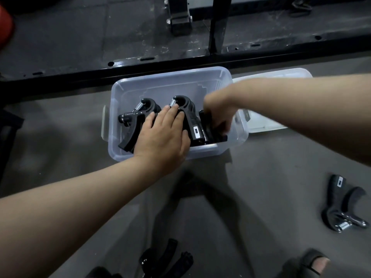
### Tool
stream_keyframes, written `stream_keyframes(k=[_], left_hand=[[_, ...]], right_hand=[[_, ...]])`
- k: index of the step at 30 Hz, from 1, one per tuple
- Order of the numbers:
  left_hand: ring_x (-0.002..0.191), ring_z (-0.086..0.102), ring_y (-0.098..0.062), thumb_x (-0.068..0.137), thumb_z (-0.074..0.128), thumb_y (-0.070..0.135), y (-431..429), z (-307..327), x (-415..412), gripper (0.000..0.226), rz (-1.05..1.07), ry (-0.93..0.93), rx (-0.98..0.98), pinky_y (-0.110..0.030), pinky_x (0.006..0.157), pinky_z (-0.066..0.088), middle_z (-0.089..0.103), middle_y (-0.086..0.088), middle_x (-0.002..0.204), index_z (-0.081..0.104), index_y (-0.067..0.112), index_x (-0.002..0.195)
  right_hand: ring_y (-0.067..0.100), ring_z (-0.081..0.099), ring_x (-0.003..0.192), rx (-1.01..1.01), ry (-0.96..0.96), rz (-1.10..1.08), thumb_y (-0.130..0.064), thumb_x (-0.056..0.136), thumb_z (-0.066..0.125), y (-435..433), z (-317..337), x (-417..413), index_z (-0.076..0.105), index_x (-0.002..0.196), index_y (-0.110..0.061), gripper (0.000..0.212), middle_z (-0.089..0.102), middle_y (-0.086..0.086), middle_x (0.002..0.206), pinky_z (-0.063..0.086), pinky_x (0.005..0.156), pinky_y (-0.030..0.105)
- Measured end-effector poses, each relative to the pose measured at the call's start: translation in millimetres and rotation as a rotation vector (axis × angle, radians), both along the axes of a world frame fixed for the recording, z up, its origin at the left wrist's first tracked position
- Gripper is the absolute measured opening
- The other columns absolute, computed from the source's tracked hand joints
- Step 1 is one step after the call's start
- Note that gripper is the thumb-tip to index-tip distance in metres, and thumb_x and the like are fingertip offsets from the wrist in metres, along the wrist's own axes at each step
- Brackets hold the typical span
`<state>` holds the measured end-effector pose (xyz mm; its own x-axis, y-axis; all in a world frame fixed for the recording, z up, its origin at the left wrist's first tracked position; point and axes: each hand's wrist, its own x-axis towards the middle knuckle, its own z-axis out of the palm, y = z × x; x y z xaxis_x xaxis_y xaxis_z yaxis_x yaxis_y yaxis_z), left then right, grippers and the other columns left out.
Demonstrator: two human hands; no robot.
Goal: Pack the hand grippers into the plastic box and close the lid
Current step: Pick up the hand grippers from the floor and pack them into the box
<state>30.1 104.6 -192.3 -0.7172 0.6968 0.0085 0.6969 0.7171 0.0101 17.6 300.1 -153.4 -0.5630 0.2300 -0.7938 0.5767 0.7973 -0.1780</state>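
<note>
A clear plastic box (172, 80) stands on the grey floor with several black hand grippers (131, 115) inside it. My left hand (162, 137) lies flat on the grippers in the box, fingers straight and touching them. My right hand (217, 113) reaches into the box's right side, its fingers curled round a black hand gripper (206, 125) that stands against the others. The box's clear lid (269, 121) lies on the floor just right of the box. One more hand gripper (341, 203) lies on the floor at the right.
A black metal frame rail (140, 63) runs across the floor behind the box, with an upright post (218, 25). More black grippers (166, 257) lie at the bottom edge. A sandalled foot (313, 261) shows at the bottom right.
</note>
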Motion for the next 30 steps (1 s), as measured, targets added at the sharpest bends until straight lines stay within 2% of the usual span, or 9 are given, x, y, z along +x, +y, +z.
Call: stream_keyframes(k=[2,5,7,11,14,19,22,26,30], left_hand=[[0.143,0.031,-0.025,0.092,0.024,0.042,-0.5,0.3,0.3,0.064,-0.001,-0.004,0.005,-0.048,0.116,0.025,0.036,-0.01,0.154,0.043,0.009,0.143],[0.145,0.028,-0.024,0.092,0.022,0.042,0.0,0.2,1.0,0.064,0.0,-0.01,-0.005,-0.048,0.117,0.024,0.033,-0.009,0.156,0.04,0.01,0.145],[0.145,0.028,-0.024,0.093,0.022,0.042,0.0,-0.3,0.4,0.064,0.003,-0.011,-0.005,-0.048,0.117,0.024,0.033,-0.009,0.156,0.04,0.01,0.145],[0.145,0.027,-0.024,0.092,0.022,0.042,-0.6,-0.7,-0.5,0.065,0.001,-0.008,-0.014,-0.048,0.117,0.023,0.031,-0.009,0.157,0.039,0.01,0.146],[0.146,0.027,-0.024,0.092,0.021,0.043,-0.9,-0.3,-0.4,0.065,-0.003,-0.011,-0.014,-0.048,0.117,0.023,0.03,-0.009,0.157,0.039,0.01,0.146],[0.145,0.029,-0.025,0.092,0.022,0.043,-0.4,-0.3,-0.2,0.065,-0.003,-0.01,-0.002,-0.049,0.116,0.024,0.033,-0.01,0.156,0.04,0.01,0.145],[0.144,0.029,-0.025,0.091,0.022,0.043,-0.1,-0.6,-0.4,0.065,0.002,-0.005,0.001,-0.048,0.117,0.024,0.033,-0.009,0.156,0.041,0.01,0.145],[0.144,0.03,-0.025,0.091,0.022,0.043,0.9,-0.4,0.4,0.066,0.005,-0.005,0.004,-0.048,0.116,0.024,0.034,-0.009,0.155,0.041,0.01,0.145],[0.144,0.029,-0.024,0.091,0.023,0.043,0.6,-1.6,0.2,0.065,0.007,-0.003,0.016,-0.048,0.117,0.024,0.034,-0.009,0.156,0.038,0.012,0.147]], right_hand=[[0.019,0.064,0.081,0.101,0.162,0.285,-0.037,0.096,0.055,6.7,2.8,-7.5,0.066,0.11,-0.013,0.03,0.068,0.001,0.091,0.042,0.067,0.025],[0.019,0.049,0.064,0.121,0.316,0.162,-0.019,0.091,0.062,10.0,1.7,-8.2,0.066,0.103,-0.007,0.018,0.051,0.001,0.072,0.043,0.064,0.032],[0.014,0.044,0.061,0.061,0.232,0.179,-0.012,0.092,0.058,0.6,-1.7,-5.9,0.06,0.089,-0.008,0.006,0.046,-0.002,0.07,0.039,0.058,0.026],[0.022,0.051,0.068,0.073,0.349,0.174,-0.013,0.09,0.059,-2.5,-2.6,-13.2,0.06,0.1,-0.006,0.013,0.05,0.001,0.073,0.041,0.066,0.032],[0.028,0.056,0.063,0.213,0.261,0.124,-0.006,0.09,0.05,-1.4,-6.5,-10.1,0.061,0.103,0.001,0.018,0.065,0.016,0.088,0.044,0.047,0.028],[0.017,0.065,0.055,-0.288,0.066,-0.195,-0.004,0.095,0.037,-19.8,-37.7,17.5,0.059,0.086,-0.012,0.025,0.066,0.008,0.078,0.05,0.045,0.024],[0.018,0.061,0.068,-0.238,0.109,-0.226,-0.006,0.094,0.036,-16.6,-46.7,24.8,0.06,0.094,-0.013,0.025,0.064,0.006,0.086,0.048,0.047,0.021],[0.023,0.056,0.067,-0.139,0.251,-0.372,-0.012,0.093,0.041,-15.0,-55.7,22.6,0.049,0.077,-0.007,0.019,0.057,0.011,0.081,0.044,0.057,0.027],[0.026,0.067,0.085,-0.277,0.211,-0.401,-0.014,0.081,0.047,-14.3,-75.2,21.7,0.06,0.103,-0.008,0.026,0.069,0.013,0.103,0.057,0.074,0.035]])
